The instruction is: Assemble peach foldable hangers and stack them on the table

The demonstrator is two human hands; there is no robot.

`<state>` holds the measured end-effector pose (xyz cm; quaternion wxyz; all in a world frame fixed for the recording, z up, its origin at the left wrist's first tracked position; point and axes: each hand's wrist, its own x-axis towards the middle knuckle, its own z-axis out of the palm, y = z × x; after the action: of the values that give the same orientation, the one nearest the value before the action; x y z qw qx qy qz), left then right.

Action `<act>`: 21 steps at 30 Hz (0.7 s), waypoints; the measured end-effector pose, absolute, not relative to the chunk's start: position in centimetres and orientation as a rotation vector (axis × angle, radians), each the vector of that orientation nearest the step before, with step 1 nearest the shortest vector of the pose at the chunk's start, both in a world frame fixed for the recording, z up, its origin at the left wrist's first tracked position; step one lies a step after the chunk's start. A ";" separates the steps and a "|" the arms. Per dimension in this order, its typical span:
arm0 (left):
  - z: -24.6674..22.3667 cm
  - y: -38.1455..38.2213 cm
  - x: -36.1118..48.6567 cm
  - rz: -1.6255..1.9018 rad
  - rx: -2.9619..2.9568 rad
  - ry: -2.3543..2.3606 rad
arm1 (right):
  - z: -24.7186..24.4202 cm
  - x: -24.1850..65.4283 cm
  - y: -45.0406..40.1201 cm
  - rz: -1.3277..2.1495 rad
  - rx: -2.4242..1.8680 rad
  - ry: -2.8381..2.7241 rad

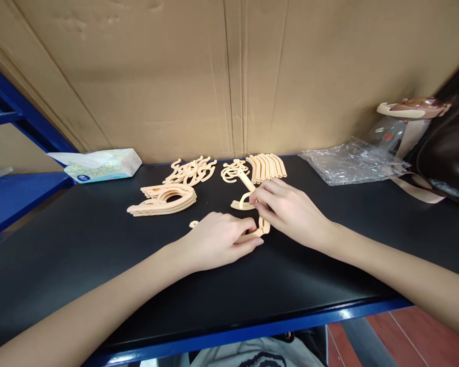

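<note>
A beige plastic folding hanger is between both hands, just above the black table. My left hand is closed around one arm of it, whose end sticks out past the knuckles at left. My right hand pinches the other arm and a curved hook near the joint. Fingers hide part of the joint. Behind the hook lies a loose curved hanger arm. Left of the hands is a stack of folded hangers.
At the back lie a pile of hanger pieces, small loose hooks and a row of hanger arms. A tissue pack stands left. Clear plastic wrap and a strapped bottle are right. Cardboard walls the back.
</note>
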<state>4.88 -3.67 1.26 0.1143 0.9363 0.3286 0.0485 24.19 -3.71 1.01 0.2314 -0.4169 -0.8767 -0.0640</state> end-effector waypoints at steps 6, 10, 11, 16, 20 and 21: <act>1.4 -4.1 4.8 0.125 2.782 0.912 | 1.0 24.4 -3.5 -0.265 -1.078 -2.517; 1.2 -4.1 4.7 0.149 2.828 0.824 | 1.1 24.5 -3.4 -0.298 -1.028 -2.595; 1.1 -4.1 4.7 0.152 2.840 0.798 | 1.1 24.5 -3.5 -0.284 -1.025 -2.593; 0.9 -3.9 4.5 0.192 2.998 0.699 | 1.1 24.7 -3.6 -0.251 -1.017 -2.565; 0.8 -3.9 4.3 0.291 3.099 0.631 | 1.2 24.8 -3.5 -0.293 -0.985 -2.619; 0.8 -3.9 4.3 0.314 3.109 0.622 | 1.2 24.8 -3.5 -0.291 -0.978 -2.636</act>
<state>4.26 -3.87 0.83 -0.0221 0.9755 0.1952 0.0986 24.82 -3.51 1.23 0.1571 -0.3416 -0.9210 -0.1016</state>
